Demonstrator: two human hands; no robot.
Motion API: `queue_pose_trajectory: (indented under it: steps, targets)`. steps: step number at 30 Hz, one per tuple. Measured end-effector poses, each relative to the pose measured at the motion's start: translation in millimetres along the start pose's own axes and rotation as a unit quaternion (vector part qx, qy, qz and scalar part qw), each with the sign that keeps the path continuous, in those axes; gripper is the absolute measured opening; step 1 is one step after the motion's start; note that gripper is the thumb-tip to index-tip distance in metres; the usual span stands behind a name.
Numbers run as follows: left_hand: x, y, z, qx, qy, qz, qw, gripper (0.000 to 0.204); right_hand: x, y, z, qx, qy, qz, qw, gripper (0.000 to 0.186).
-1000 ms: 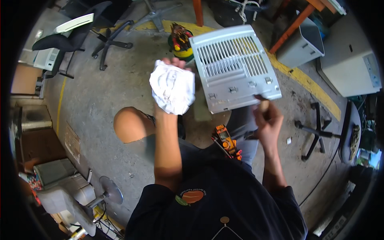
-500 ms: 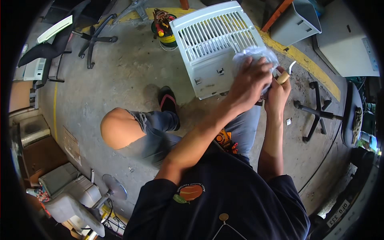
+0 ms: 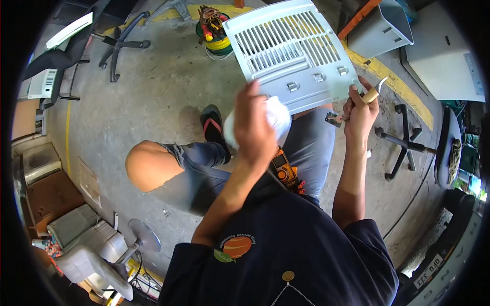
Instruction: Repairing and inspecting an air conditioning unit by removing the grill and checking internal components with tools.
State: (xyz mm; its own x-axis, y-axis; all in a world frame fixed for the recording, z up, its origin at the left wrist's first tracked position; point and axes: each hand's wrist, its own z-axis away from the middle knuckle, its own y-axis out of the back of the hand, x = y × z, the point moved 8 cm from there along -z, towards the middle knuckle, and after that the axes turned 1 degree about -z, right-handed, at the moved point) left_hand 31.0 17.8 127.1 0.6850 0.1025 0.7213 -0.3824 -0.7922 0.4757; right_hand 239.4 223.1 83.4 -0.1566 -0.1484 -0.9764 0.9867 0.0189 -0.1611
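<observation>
A grey slotted panel (image 3: 298, 64) with raised clips is tilted over my right knee, its near edge toward me. My right hand (image 3: 361, 109) grips the panel's right corner. The same fingers hold a wooden-handled tool (image 3: 371, 95) with a curved pale tip. A small dark circuit board (image 3: 334, 119) sticks out beside that hand. My left hand (image 3: 255, 127), slightly smeared by motion, is at the panel's near left corner with a crumpled white cloth or thin bag (image 3: 278, 118). Its fingers partly hide the cloth and that corner.
An orange multimeter (image 3: 282, 167) lies on my lap. Past the panel stand a tool bucket (image 3: 219, 46) and a grey bin (image 3: 380, 35). Office chair bases (image 3: 406, 143) are to the right and far left. Boxes and a fan (image 3: 145, 235) crowd the lower left.
My left hand has swept left and nearer with the white cloth. The panel has shifted right and tilted, showing its clips. The multimeter and circuit board are now more visible.
</observation>
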Motion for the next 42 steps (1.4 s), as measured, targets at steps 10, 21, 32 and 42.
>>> queue_pose_trajectory:
  steps: [10, 21, 32, 42]
  targets:
    - [-66, -22, 23, -0.282, 0.116, -0.137, 0.942, 0.034, -2, 5, -2, 0.000, 0.020, 0.000, 1.000, 0.034]
    - [-74, 86, -43, -0.036, 0.127, -0.232, 0.964, 0.019, 0, 3, 0, 0.002, -0.013, -0.002, 1.000, 0.035]
    - [13, -82, -30, -0.152, -0.214, -0.076, 0.962, 0.014, 18, 18, 4, -0.036, -0.059, -0.091, 0.993, 0.034]
    - [-132, 59, -99, -0.008, 0.125, -0.252, 0.960, 0.019, 14, 25, 3, 0.000, -0.017, -0.056, 0.998, 0.030]
